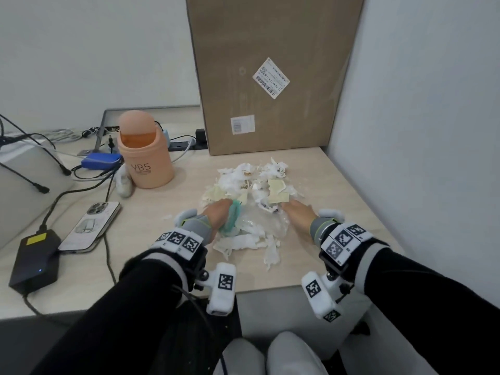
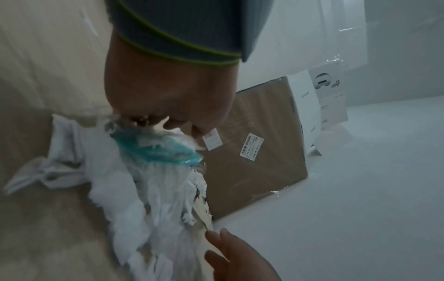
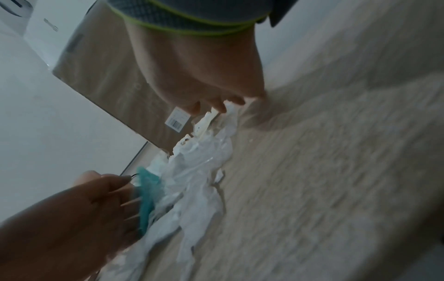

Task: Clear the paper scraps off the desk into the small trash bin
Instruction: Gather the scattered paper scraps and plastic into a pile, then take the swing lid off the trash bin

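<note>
Both hands are down in a pile of paper scraps (image 1: 251, 190) on the surface (image 1: 338, 212). The left hand (image 1: 217, 216) sits at the left side of the pile. Its grip is closed around a teal scrap (image 1: 232, 219) and some white bits. The right hand (image 1: 296, 215) sits at the right side, with its fingers pushed into the scraps. From the right wrist view its fingertips (image 3: 222, 106) touch a white scrap, but I cannot tell if the grip is holding it.

The pile lies between the two hands and spreads back toward a big brown box (image 1: 270, 77). The box stands up at the back edge and blocks that way. A white wall (image 1: 419, 131) shuts in the right side. A few scraps lie near the front edge of the surface.

The small trash bin (image 1: 146, 155) stands to the left of the pile, well apart from it. There is bare surface between the bin and the pile. Left of the bin are a phone (image 1: 92, 226), a black power box (image 1: 35, 261) and cables (image 1: 81, 185), so that side is crowded.
</note>
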A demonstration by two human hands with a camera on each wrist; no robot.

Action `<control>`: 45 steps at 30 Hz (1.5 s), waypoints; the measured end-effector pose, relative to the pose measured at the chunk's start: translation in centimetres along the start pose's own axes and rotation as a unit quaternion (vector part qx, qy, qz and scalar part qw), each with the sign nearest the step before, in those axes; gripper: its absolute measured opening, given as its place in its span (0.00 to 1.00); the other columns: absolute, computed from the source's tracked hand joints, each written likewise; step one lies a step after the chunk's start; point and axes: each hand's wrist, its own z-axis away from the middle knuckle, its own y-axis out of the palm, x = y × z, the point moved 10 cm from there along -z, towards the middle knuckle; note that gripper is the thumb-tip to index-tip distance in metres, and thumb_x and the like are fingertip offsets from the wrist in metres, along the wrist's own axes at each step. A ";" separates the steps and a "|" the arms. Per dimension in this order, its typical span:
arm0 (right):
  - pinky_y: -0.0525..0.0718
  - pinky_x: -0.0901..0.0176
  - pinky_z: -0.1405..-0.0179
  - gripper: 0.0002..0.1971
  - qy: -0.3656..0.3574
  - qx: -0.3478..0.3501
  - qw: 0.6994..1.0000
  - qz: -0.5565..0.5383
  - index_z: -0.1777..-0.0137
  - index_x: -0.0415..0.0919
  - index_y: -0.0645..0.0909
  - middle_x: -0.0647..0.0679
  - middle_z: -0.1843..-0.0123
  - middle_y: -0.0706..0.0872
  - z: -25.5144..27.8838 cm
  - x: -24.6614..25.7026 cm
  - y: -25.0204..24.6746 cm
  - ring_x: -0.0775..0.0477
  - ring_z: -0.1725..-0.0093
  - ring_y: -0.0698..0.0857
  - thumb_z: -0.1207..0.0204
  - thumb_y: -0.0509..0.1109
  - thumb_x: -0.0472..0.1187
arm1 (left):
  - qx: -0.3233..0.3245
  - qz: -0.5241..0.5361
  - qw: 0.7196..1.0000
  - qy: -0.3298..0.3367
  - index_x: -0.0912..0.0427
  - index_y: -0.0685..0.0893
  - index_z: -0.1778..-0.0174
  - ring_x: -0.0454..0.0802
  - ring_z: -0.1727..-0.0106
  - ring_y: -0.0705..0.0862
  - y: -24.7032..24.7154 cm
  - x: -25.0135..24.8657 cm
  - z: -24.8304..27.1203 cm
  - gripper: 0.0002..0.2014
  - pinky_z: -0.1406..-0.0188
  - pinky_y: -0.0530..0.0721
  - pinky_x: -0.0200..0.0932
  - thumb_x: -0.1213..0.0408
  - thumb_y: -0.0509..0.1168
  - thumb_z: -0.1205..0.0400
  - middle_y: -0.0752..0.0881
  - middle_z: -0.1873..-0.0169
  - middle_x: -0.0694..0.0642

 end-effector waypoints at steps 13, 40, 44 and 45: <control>0.77 0.61 0.57 0.09 -0.068 0.191 0.973 -0.113 0.53 0.45 0.84 0.49 0.54 0.88 6.0 0.8 1.7 0.51 0.54 0.86 0.19 0.63 0.44 | 0.127 -0.092 0.985 0.069 0.63 0.88 0.54 0.47 0.63 0.84 -1.7 0.5 3.8 0.14 0.66 0.79 0.35 0.63 0.58 0.13 0.89 0.56 0.57; 0.70 0.78 0.83 0.18 -0.099 -0.040 0.987 -0.116 0.64 0.44 0.86 0.49 0.61 0.88 -0.6 4.8 -2.4 0.52 0.72 0.78 0.26 0.57 0.28 | -0.077 -0.061 0.981 0.165 0.59 0.83 0.38 0.44 0.75 0.84 -7.2 -5.7 -1.3 0.11 0.76 0.74 0.36 0.65 0.61 0.14 0.88 0.57 0.53; 0.72 0.75 0.80 0.18 -0.097 -0.031 0.988 -0.113 0.64 0.45 0.86 0.50 0.60 0.89 -1.1 5.4 -1.8 0.51 0.70 0.79 0.25 0.57 0.29 | -0.320 -0.187 0.906 0.206 0.67 0.78 0.30 0.66 0.44 0.82 -15.6 -8.9 -2.1 0.22 0.45 0.81 0.53 0.67 0.66 0.21 0.82 0.44 0.69; 0.73 0.72 0.77 0.19 -0.099 -0.025 0.988 -0.114 0.65 0.46 0.86 0.50 0.60 0.89 -1.3 5.6 -1.4 0.51 0.70 0.79 0.26 0.57 0.29 | -0.362 -0.231 0.879 0.208 0.65 0.77 0.29 0.70 0.36 0.79 -17.2 -9.6 -2.4 0.25 0.35 0.79 0.58 0.65 0.67 0.23 0.80 0.37 0.71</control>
